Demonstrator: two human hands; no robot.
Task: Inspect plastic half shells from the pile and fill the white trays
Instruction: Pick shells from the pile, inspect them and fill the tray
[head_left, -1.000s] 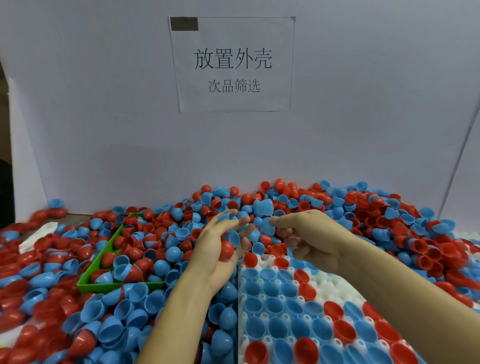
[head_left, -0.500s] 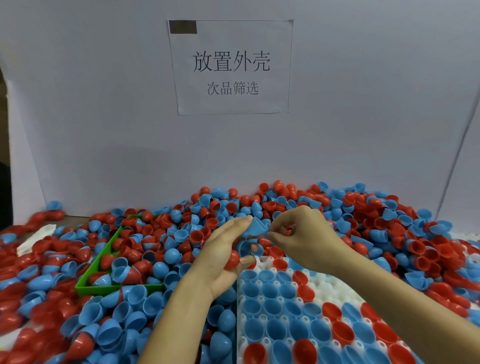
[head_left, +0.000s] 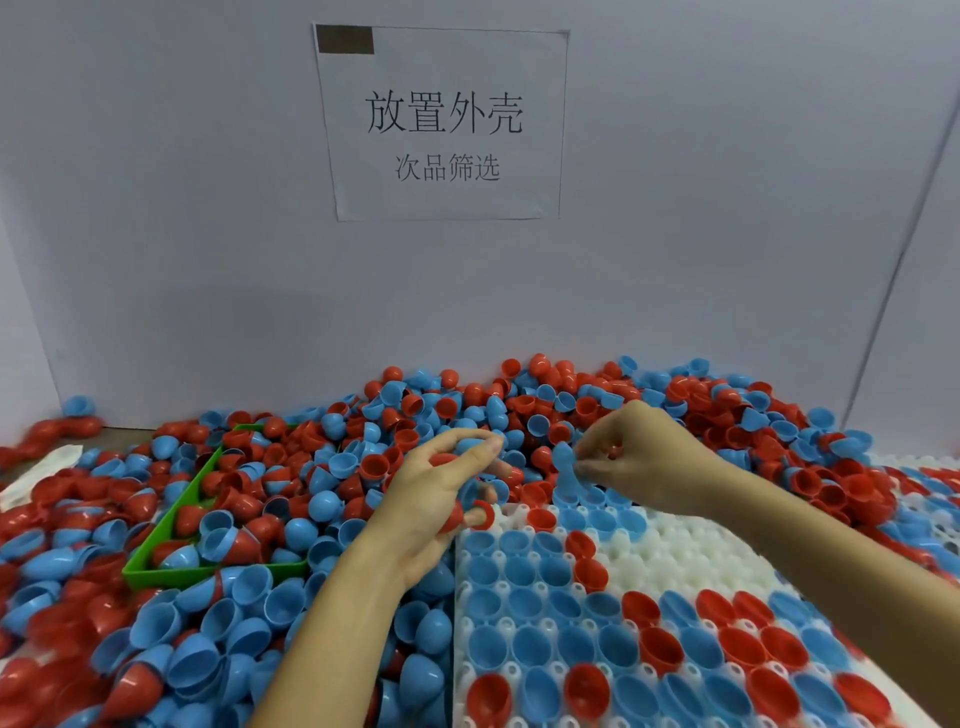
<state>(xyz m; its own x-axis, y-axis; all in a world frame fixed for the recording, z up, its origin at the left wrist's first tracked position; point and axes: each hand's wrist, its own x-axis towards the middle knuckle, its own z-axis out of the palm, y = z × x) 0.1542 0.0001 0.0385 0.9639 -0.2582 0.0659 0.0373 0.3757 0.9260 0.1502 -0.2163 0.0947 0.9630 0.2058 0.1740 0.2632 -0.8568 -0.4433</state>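
Note:
A large pile of red and blue half shells (head_left: 519, 405) covers the table in front of a white wall. The white tray (head_left: 696, 551) lies at the lower right, with many pockets holding blue and red shells. My left hand (head_left: 431, 499) hovers at the tray's top left corner and grips several shells, red ones (head_left: 453, 514) in the palm and a blue one under the thumb. My right hand (head_left: 644, 457) pinches a blue half shell (head_left: 566, 467) just above the tray's far edge. The two hands are a small gap apart.
A green bin (head_left: 171, 564) with red and blue shells sits left of my left hand, half buried in the pile. A paper sign (head_left: 441, 124) with Chinese characters hangs on the white back wall. Loose shells spread across the left and right sides.
My right hand has drawn the blue shell away from my left hand, toward the tray's far edge. My left hand has curled tighter round its shells.

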